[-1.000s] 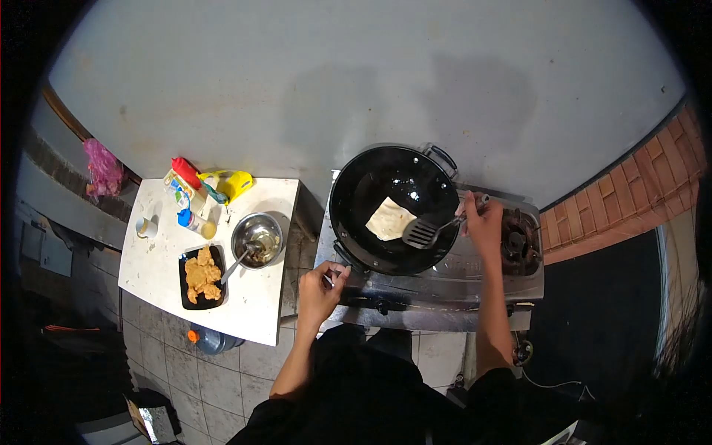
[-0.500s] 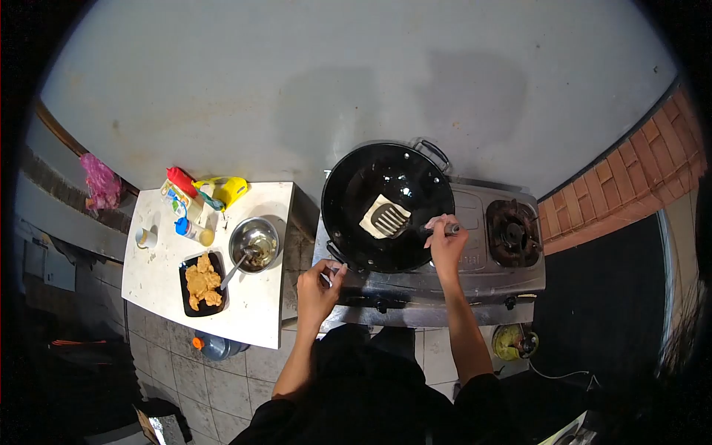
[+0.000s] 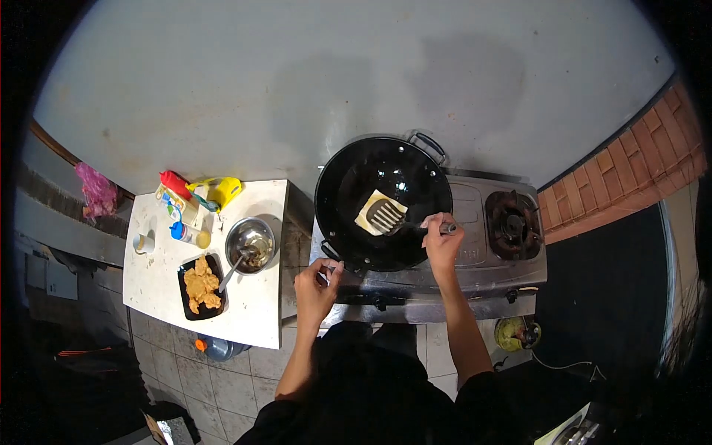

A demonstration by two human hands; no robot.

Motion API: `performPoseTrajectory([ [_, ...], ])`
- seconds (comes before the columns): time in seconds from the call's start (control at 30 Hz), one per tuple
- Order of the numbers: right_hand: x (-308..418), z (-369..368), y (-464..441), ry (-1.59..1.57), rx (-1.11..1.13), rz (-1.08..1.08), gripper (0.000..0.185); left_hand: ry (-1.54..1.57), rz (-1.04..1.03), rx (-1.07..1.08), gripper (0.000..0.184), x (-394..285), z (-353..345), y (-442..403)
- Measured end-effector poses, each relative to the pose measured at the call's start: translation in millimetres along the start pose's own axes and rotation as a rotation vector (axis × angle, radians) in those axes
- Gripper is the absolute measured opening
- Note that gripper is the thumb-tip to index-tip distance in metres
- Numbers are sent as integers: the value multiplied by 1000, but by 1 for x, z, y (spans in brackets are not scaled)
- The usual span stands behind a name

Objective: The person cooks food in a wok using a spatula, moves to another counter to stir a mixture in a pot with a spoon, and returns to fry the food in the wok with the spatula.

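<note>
We reach both arms away from the near side, bare along the forearms, each slanting inward toward the other. Our left forearm point(image 3: 300, 363) leads up to our left hand point(image 3: 317, 288), whose wrist looks nearly straight. The fingers and thumb there bend toward each other at the far end of the hand, leaving a small loop between them; how firmly they press is unclear. Our right forearm point(image 3: 465, 326) slants toward the far left, and our right hand point(image 3: 443, 239) is closed in a grip, fingers curled. Our hands are well apart, the right one farther out than the left.
</note>
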State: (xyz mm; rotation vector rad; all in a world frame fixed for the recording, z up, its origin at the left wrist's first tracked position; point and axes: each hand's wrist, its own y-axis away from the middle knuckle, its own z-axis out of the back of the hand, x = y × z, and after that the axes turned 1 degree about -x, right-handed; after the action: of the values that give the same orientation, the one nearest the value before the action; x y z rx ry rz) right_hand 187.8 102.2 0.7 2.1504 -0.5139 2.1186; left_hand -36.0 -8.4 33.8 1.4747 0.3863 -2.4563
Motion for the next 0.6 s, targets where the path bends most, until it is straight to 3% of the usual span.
performPoseTrajectory([
  [0.6, 0, -1, 0, 42, 4, 24, 32, -9, 30, -7, 12, -2, 0, -2],
])
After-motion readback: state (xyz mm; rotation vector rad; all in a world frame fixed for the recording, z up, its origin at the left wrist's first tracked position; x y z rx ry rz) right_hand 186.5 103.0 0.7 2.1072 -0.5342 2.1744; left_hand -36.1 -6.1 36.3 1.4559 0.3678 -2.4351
